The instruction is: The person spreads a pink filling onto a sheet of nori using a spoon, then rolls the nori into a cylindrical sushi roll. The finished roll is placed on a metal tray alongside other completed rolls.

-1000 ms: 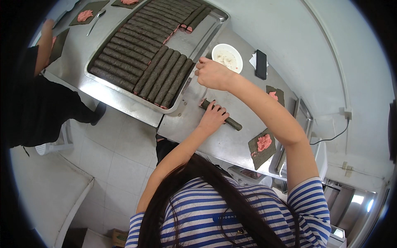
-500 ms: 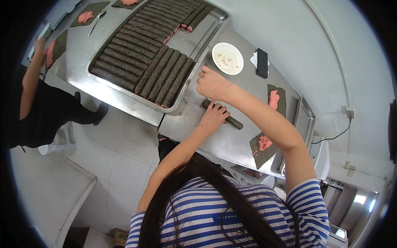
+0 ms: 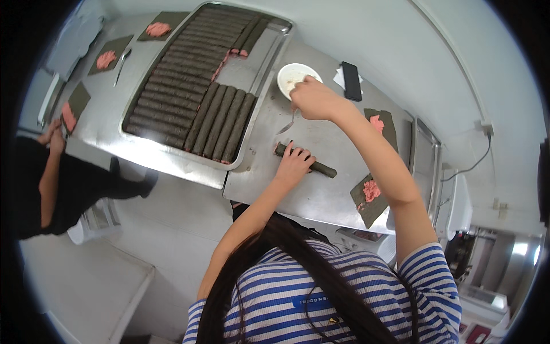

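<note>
My left hand (image 3: 295, 164) curls its fingers over a dark green seaweed roll (image 3: 325, 169) lying on the metal table, with a bit of pink filling at its far-left end. Beyond it, my right hand (image 3: 317, 98) is closed round a metal spoon (image 3: 286, 127), whose end points down toward the table near that end of the roll. This hand partly covers a white bowl (image 3: 284, 80) holding something pale. To the right lie two flat seaweed sheets (image 3: 371, 216) with pink paste (image 3: 370, 191) on them.
A large metal tray (image 3: 245, 150) at the left holds rows of seaweed rolls (image 3: 172, 92). A black phone (image 3: 351, 83) lies on white paper by the wall. Another person's hands (image 3: 55, 136) work at the far left, near more pasted sheets and a spoon (image 3: 122, 66). Another metal tray (image 3: 427, 155) stands right.
My right hand has turned over beside the bowl, and the spoon now shows below it. My left hand stays on the roll. The other person's hands have moved lower, to the near sheet.
</note>
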The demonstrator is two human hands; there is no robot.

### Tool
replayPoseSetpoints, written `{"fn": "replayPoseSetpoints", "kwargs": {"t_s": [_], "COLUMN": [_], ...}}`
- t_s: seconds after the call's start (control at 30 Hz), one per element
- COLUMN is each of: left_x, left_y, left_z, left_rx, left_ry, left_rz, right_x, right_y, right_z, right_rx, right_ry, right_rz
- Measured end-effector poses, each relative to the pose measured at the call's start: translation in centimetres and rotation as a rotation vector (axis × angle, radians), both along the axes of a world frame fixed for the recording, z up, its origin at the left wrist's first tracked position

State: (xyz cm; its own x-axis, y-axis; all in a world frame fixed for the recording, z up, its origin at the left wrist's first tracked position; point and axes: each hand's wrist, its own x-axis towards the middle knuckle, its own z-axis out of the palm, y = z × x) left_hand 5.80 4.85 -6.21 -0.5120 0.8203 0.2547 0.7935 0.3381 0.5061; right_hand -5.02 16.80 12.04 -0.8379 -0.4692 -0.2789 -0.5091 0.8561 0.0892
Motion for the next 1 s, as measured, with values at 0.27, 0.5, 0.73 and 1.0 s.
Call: {"fn": "replayPoseSetpoints", "kwargs": {"t_s": [0.27, 0.5, 0.73, 1.0], "left_x": [-3.1, -6.7, -7.4, -7.4], "left_y": [-3.6, -4.9, -3.5, -3.2], "left_z": [2.9, 5.9, 5.8, 6.2], "left_rx": [0.020, -0.197, -0.266, -0.300], "left_ry": [0.013, 0.003, 0.057, 0.016], "left_rz": [-0.050, -0.194, -0.269, -0.233], "right_x": [16.1, 23.6, 23.3, 21.9], "right_y": [12.6, 16.4, 14.9, 6.2], "right_z": [-8.5, -19.2, -21.1, -15.3], "right_rx": [-1.282, -1.322, -0.745, -0.588], "right_ry": [0.337, 1.019, 0.700, 0.940], "right_rz": [-1.241, -2.015, -2.067, -1.501]}}
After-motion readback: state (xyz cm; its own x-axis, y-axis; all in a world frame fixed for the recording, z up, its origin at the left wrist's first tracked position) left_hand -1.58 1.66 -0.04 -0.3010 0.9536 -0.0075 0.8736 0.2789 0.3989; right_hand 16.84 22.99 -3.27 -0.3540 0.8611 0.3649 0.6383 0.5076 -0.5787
